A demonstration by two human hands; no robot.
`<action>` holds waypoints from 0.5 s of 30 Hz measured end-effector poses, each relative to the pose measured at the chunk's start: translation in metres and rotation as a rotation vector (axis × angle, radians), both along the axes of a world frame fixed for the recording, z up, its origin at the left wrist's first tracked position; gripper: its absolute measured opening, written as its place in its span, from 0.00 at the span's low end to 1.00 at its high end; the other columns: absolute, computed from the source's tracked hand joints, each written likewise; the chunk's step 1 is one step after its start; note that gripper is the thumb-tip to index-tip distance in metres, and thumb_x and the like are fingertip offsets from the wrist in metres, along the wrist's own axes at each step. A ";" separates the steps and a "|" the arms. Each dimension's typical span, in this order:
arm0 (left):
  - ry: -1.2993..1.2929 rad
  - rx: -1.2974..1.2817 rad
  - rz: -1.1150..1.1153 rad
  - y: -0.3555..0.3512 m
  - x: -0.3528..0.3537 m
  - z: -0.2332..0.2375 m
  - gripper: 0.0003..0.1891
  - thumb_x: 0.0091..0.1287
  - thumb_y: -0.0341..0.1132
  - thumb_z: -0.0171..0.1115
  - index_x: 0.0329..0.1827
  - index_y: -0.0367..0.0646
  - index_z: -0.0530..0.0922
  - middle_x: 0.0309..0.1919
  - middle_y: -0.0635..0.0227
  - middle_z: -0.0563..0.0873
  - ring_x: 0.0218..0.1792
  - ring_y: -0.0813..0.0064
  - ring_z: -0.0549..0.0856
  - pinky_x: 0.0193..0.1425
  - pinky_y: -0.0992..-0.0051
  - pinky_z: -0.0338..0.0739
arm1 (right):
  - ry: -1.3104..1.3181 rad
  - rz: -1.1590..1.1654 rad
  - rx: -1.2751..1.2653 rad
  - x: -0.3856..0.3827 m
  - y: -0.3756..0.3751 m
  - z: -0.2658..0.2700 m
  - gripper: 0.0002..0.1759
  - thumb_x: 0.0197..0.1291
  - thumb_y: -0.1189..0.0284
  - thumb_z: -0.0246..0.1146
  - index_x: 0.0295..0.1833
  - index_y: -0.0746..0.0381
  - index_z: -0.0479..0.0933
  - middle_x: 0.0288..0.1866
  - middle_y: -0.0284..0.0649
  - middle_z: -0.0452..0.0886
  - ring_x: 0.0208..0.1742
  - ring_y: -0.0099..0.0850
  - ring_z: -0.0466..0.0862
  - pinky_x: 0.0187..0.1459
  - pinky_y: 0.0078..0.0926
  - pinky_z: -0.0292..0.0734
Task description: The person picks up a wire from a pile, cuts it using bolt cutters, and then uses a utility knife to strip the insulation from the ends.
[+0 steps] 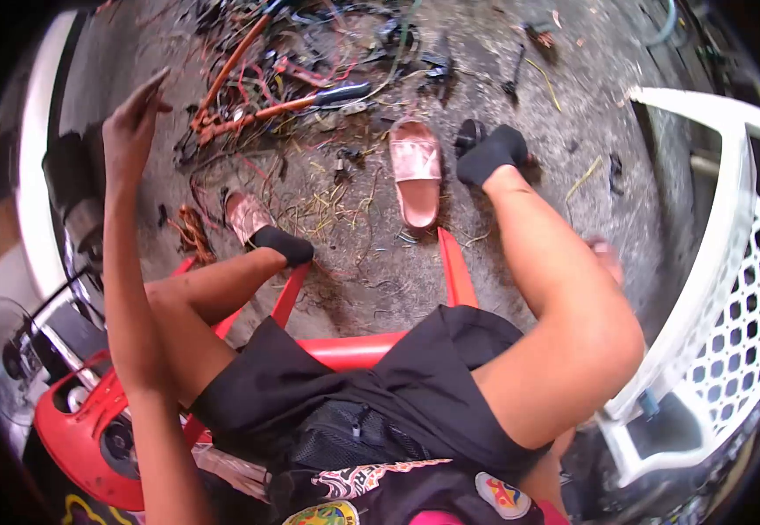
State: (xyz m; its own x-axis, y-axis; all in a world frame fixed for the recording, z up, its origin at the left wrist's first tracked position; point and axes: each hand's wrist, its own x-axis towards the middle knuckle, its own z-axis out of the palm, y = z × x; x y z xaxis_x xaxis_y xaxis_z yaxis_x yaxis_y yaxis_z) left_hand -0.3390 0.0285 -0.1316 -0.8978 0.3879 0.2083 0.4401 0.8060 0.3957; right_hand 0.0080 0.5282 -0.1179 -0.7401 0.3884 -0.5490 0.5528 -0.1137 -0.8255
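My left hand is raised at the upper left, fingers stretched out and somewhat apart, with nothing visible in it. Right of it on the floor lies a long-handled tool with orange arms and a black grip. Wires and cable scraps surround the tool. Part of my right arm shows below my thigh. A blurred pinkish shape beyond my right shin may be my right hand; its fingers cannot be made out.
A pink slipper stands between my feet, and another is by my left foot. I sit on a red seat. To the right is a white plastic chair on its side; a red plastic chair part is at lower left.
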 end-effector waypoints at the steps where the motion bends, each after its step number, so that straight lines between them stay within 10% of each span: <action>1: -0.118 0.047 0.087 -0.009 0.001 0.005 0.17 0.70 0.32 0.56 0.61 0.56 0.78 0.28 0.77 0.85 0.22 0.93 0.69 0.27 0.88 0.65 | 0.053 -0.011 0.077 -0.026 0.007 0.021 0.18 0.69 0.62 0.51 0.55 0.62 0.76 0.47 0.38 0.80 0.49 0.28 0.78 0.54 0.32 0.70; 3: -0.238 0.098 0.220 -0.028 0.008 0.016 0.17 0.70 0.33 0.56 0.62 0.58 0.78 0.28 0.78 0.85 0.22 0.94 0.69 0.26 0.88 0.64 | -0.040 -0.052 0.618 -0.070 0.022 0.036 0.20 0.70 0.62 0.51 0.57 0.64 0.75 0.49 0.38 0.79 0.51 0.28 0.77 0.56 0.29 0.68; 6: -0.193 0.177 0.367 -0.064 0.019 0.031 0.18 0.70 0.36 0.56 0.63 0.51 0.75 0.30 0.76 0.86 0.20 0.94 0.68 0.25 0.89 0.62 | 0.121 0.349 0.761 -0.155 -0.009 0.060 0.19 0.68 0.64 0.54 0.57 0.65 0.75 0.49 0.39 0.81 0.50 0.31 0.79 0.57 0.28 0.69; 15: -0.355 0.419 0.655 -0.116 0.042 0.034 0.10 0.68 0.38 0.60 0.48 0.45 0.75 0.31 0.71 0.86 0.18 0.93 0.63 0.21 0.88 0.55 | 0.277 1.510 1.016 -0.268 -0.190 -0.163 0.14 0.56 0.65 0.60 0.47 0.59 0.73 0.35 0.44 0.77 0.40 0.45 0.80 0.38 0.44 0.76</action>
